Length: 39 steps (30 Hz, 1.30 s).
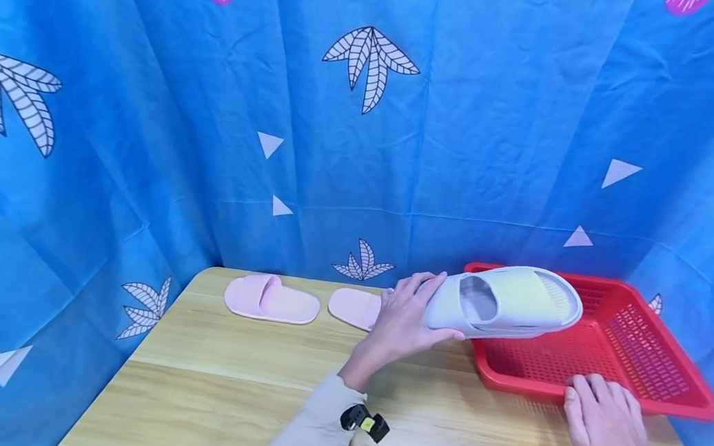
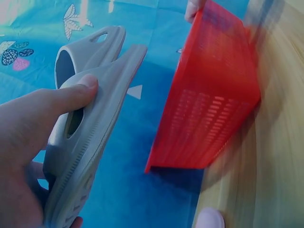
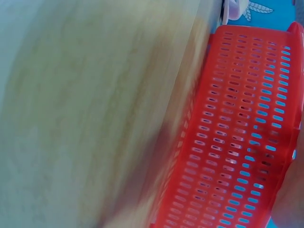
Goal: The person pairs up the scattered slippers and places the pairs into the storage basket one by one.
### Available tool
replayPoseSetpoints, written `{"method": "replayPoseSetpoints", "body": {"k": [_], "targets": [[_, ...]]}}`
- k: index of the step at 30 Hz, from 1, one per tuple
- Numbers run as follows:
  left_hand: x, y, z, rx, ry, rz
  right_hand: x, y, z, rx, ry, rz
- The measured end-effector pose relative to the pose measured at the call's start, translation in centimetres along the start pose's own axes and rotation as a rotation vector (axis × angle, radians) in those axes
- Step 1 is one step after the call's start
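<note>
My left hand [image 1: 403, 319] grips a light grey open-toed slipper [image 1: 513, 299] at one end, holding it up over the left part of a red plastic basket [image 1: 694, 385]. In the left wrist view, the thumb [image 2: 78, 95] presses on the side of the slipper [image 2: 102, 102]; I cannot tell whether a second one is nested against it. The fingers behind it are mostly hidden. With curled fingers, my right hand [image 1: 610, 427] holds the near rim of the basket. The right wrist view shows the basket's slotted side [image 3: 228, 128], and only a sliver of that hand.
Two pink slippers lie along the back of the wooden table [image 1: 228, 380]: a left one [image 1: 289, 304] in full view, and another [image 1: 351, 305] partly behind my left hand. A blue patterned curtain [image 1: 361, 168] hangs behind the table and on both sides.
</note>
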<state>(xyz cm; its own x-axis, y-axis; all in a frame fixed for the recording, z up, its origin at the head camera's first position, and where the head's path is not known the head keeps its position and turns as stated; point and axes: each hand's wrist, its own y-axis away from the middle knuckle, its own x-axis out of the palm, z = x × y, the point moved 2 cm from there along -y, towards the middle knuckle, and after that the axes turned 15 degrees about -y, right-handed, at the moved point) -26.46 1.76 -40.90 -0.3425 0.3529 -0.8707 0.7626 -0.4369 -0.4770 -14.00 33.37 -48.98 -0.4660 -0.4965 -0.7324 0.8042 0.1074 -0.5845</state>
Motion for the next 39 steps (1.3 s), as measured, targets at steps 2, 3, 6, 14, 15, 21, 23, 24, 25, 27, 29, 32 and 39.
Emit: {"method": "replayPoseSetpoints", "body": {"k": [2,3,6,14,15,21,23,24,25,27,29,32,39], "targets": [[0.1,-0.5,-0.6,0.010,-0.001,0.000,0.0,0.0,0.1,0.006,0.004,0.005],[0.1,-0.8,-0.9,0.014,-0.002,0.001,0.0,0.0,0.1,0.007,0.004,0.006],[0.1,-1.5,-1.7,0.024,-0.019,0.008,0.0,0.0,0.1,0.008,0.007,0.008],[0.4,-3.5,-4.0,0.046,-0.066,0.067,-0.3,-0.1,0.2,0.012,0.018,0.026],[0.5,-3.8,-4.3,0.048,-0.073,0.072,-0.3,-0.1,0.2,0.017,0.020,0.036],[1.5,-4.9,-5.8,0.064,-0.087,0.124,-0.3,-0.2,0.3,0.008,0.017,0.045],[1.8,-5.2,-6.3,0.067,-0.100,0.146,-0.4,-0.2,0.4,0.010,0.020,0.046],[1.9,-5.3,-6.5,0.068,-0.104,0.154,-0.4,-0.2,0.4,0.015,0.020,0.050],[2.0,-5.5,-6.7,0.068,-0.107,0.161,-0.4,-0.2,0.4,0.017,0.020,0.051],[2.2,-5.8,-7.2,0.070,-0.117,0.172,-0.5,-0.3,0.4,0.018,0.021,0.049],[2.4,-6.1,-7.6,0.071,-0.123,0.181,-0.5,-0.3,0.3,0.010,0.019,0.043],[2.7,-6.5,-8.3,0.069,-0.132,0.202,-0.5,-0.4,0.3,-0.003,0.020,0.039],[3.8,-7.1,-9.7,0.081,-0.130,0.236,-0.3,-0.4,0.4,0.027,0.030,0.070]]}}
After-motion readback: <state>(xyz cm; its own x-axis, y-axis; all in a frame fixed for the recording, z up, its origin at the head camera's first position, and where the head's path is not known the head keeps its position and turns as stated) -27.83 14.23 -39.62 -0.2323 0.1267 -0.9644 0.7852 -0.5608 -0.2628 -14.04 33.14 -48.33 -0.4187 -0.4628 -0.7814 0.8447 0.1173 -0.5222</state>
